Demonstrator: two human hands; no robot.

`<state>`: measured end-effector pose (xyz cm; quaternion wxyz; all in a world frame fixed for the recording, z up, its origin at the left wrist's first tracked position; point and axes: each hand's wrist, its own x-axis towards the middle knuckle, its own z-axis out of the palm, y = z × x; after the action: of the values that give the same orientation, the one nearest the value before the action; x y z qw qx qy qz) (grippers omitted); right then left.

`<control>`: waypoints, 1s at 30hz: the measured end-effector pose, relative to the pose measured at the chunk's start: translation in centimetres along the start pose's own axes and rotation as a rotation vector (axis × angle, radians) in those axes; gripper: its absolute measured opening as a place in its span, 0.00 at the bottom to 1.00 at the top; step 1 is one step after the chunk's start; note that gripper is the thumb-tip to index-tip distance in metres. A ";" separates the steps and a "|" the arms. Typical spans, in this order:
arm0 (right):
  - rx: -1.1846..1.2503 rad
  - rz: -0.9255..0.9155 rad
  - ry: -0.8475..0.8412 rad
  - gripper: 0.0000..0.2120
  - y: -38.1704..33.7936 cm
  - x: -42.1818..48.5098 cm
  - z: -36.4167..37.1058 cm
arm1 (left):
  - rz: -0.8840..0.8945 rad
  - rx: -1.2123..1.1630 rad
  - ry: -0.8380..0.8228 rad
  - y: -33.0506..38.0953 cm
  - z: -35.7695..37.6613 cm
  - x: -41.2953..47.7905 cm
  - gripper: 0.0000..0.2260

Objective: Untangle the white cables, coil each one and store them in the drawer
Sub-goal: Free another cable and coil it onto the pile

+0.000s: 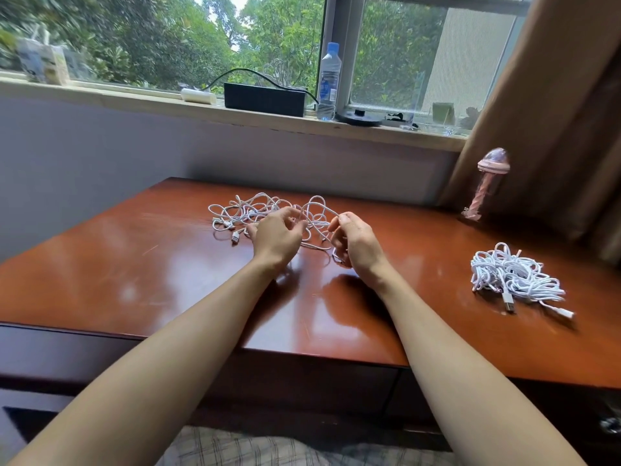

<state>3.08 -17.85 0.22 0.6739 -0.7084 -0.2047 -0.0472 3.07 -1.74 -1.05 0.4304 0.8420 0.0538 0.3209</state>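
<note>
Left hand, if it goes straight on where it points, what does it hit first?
The left hand would run straight into the tangle of white cables at its fingertips; it seems to be pinching a strand there.

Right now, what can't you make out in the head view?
Head view:
- Tangle: cable count; the strands overlap, and the left hand and right hand cover part.
- Right hand's curled fingers: hidden behind its own back.
- Drawer: open or shut; front in shadow.
- Left sill items: blurred.
</note>
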 end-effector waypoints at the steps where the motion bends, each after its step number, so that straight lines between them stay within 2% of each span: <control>1: 0.002 0.007 0.011 0.14 -0.1 0.0 0.0 | 0.018 0.010 -0.021 0.2 0.1 -0.1 0.03; 3: 0.006 0.005 0.017 0.14 -0.2 0.0 -0.1 | 0.082 0.005 -0.032 0.3 0.2 -0.2 0.02; 7: 0.148 0.066 -0.005 0.13 -0.5 0.1 -0.4 | 0.152 -0.100 -0.046 0.2 0.2 -0.5 0.14; 9: 0.185 0.085 -0.025 0.12 -0.4 0.2 -0.4 | 0.210 -0.128 -0.026 0.6 0.1 -0.7 0.12; 11: 0.163 0.080 -0.030 0.10 -0.1 0.3 -0.5 | 0.302 -0.143 -0.023 1.1 0.1 -1.0 0.06; 14: 0.139 0.049 -0.005 0.08 0.2 0.4 -0.6 | 0.370 -0.205 -0.081 1.4 0.4 -1.5 0.02; 17: 0.147 0.050 0.043 0.10 -0.1 0.4 -0.8 | 0.365 -0.263 -0.187 1.2 0.9 -1.7 0.04; 20: 0.189 0.080 0.051 0.10 0.0 0.6 -1.0 | 0.321 -0.311 -0.278 0.9 1.1 -1.7 0.01; 27: 0.176 0.084 0.110 0.06 -0.2 0.5 -1.1 | 0.257 -0.247 -0.265 0.8 1.1 -1.4 0.05; 30: 0.145 0.075 0.116 0.05 -0.4 0.4 -1.2 | 0.221 -0.294 -0.279 1.0 1.0 -1.4 0.06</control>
<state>3.54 -18.97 0.83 0.7353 -0.6611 -0.1414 -0.0481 2.38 -3.58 -1.47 0.5139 0.8072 -0.1461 0.2508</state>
